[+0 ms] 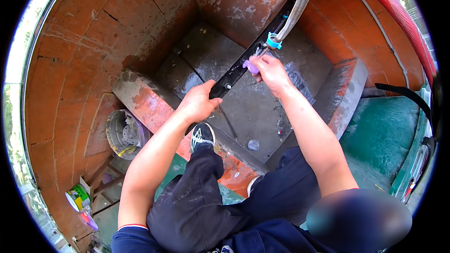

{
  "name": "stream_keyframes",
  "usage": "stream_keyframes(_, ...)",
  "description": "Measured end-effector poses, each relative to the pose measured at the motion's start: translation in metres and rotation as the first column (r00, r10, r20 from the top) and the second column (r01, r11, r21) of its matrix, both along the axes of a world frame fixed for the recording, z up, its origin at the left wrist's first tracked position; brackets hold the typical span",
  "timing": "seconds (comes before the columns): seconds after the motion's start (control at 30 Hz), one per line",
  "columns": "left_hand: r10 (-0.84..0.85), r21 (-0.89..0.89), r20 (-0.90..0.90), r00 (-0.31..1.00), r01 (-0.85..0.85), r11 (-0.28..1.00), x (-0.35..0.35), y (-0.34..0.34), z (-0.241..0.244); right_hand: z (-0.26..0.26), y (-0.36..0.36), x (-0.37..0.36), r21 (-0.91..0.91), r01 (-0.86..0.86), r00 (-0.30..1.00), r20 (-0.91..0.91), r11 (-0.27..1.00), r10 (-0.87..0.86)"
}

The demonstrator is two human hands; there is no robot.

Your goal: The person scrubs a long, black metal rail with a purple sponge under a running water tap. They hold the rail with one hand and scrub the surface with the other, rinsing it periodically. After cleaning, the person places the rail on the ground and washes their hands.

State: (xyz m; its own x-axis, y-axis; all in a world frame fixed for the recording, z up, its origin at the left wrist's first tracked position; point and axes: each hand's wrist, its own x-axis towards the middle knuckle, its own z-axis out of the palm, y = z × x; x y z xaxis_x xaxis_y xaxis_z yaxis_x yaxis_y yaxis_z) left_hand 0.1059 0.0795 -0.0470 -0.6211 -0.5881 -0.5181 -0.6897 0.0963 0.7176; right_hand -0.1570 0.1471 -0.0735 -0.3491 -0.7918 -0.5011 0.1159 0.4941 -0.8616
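Observation:
A long black bar with toothed edges (pixel 235 76) runs diagonally over a wet concrete basin. My left hand (pixel 201 101) grips the bar near its lower part, thumb and fingers on either side. Just beyond the bar's middle, my right hand (pixel 272 73) pinches a small purple piece (pixel 250 66), its material unclear, beside the bar. Above that hand hangs a braided hose (pixel 299 7) with a light blue clamp (pixel 273 40) at its end. A thin stream or rod shows between the clamp and my right fingers; which one I cannot tell.
Orange tiled walls (pixel 70 77) and a low ledge (pixel 151 103) surround the basin. A bucket (pixel 127 134) stands at left, a green-labelled can (pixel 78 197) lower down. A green surface (pixel 376 140) lies right, beneath a red hose (pixel 393 3). My shoe (pixel 203 137) rests by the ledge.

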Motion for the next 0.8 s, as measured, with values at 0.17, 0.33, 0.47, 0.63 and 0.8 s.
stream_keyframes(0.17, 0.057, 0.051, -0.018, 0.998, -0.056, 0.997, 0.0, 0.001, 0.0, -0.014, 0.003, 0.002, -0.122, 0.033, 0.854, -0.513, 0.992, -0.091)
stream_keyframes(0.33, -0.022, -0.094, 0.026, 0.999, 0.024, 0.995, -0.005, 0.006, 0.002, -0.016, 0.001, 0.022, -0.136, 0.081, 0.742, -0.653, 0.987, -0.151)
stream_keyframes(0.47, -0.12, -0.322, 0.048, 0.992, 0.129, 0.938, -0.009, 0.006, -0.003, -0.019, 0.017, 0.065, -0.181, -0.137, 0.705, -0.709, 0.974, -0.033)
stream_keyframes(0.63, -0.023, -0.156, -0.008, 1.0, 0.021, 0.988, -0.013, 0.002, 0.004, -0.013, -0.003, 0.029, -0.146, 0.022, 0.757, -0.643, 0.989, -0.112)
stream_keyframes(0.8, -0.092, -0.196, 0.063, 0.994, 0.103, 0.975, -0.02, 0.002, 0.007, -0.013, 0.022, 0.071, -0.074, -0.032, 0.848, -0.53, 0.997, -0.012)
